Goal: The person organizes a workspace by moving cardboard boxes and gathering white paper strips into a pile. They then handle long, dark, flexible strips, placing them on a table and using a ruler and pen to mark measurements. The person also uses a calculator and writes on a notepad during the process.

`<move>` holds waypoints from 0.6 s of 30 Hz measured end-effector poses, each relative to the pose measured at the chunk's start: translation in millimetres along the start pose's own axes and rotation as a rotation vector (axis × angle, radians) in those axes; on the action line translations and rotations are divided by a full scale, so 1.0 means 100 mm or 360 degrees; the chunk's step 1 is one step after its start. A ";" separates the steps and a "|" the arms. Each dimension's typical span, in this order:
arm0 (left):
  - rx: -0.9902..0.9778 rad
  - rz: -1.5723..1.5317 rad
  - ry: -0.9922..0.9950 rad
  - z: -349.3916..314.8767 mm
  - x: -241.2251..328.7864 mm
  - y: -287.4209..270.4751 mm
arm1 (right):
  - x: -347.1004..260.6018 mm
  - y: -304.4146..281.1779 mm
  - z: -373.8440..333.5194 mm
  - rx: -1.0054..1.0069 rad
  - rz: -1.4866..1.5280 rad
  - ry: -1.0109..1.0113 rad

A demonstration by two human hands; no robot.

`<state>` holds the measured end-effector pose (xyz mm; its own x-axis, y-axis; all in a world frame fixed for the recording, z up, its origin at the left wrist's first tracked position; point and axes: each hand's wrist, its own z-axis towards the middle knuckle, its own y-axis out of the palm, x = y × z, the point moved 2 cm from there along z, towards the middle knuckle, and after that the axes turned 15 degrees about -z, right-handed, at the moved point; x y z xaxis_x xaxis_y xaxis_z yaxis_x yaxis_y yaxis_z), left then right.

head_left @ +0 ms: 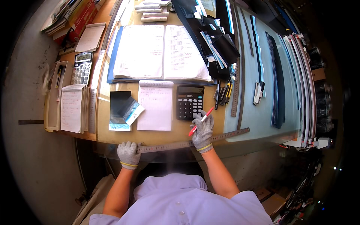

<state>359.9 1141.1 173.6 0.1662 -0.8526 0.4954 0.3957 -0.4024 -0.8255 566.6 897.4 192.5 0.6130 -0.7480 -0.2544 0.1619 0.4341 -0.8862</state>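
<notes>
Grey metal ruler (168, 147) stretched along the worktop's (155, 136) near edge.
From the head view, the knit-gloved left hand (128, 154) had its fingers curled at the ruler's left end, grip unclear; the right hand's (203, 130) fingers pinched a red-and-white pen (204, 117) beside the black calculator (189, 102). Thin and flat, the ruler seemed light, stiff and slick, best lifted by its long edges.

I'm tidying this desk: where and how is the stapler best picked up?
Probably around the middle of the stapler, from above, pinching across its narrow width. Its slim, long body lies roughly lengthwise away from the person, so both long flanks face sideways.
</notes>
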 end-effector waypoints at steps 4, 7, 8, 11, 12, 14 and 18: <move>0.0017 -0.0016 0.0011 0.02 0.02 -0.01 | -0.05 0.03 0.05 -0.0039 0.0018 -0.0049; 0.0004 -0.0009 0.0017 0.00 -0.01 0.01 | -0.32 0.00 0.36 -0.0024 0.0045 -0.0139; -0.0008 -0.0006 0.0020 0.00 -0.01 0.02 | -0.33 0.09 0.37 -0.0051 0.0011 -0.0181; -0.0016 0.0023 -0.0012 0.00 -0.01 0.01 | -0.35 0.23 0.38 -0.0128 -0.0006 -0.0196; -0.0006 0.0015 -0.0005 0.01 -0.01 0.01 | -0.35 0.16 0.38 -0.0068 0.0022 -0.0131; 0.0013 -0.0002 -0.0003 0.00 -0.01 0.01 | -0.29 0.02 0.32 0.0042 0.0083 -0.0009; 0.0028 -0.0008 0.0024 0.03 0.04 0.00 | -0.09 0.14 0.15 -0.0018 -0.0118 -0.0015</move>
<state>362.9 1139.2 176.4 0.1508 -0.8555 0.4953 0.4122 -0.4010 -0.8181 574.9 917.8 187.9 0.6069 -0.7731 -0.1844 0.1983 0.3720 -0.9068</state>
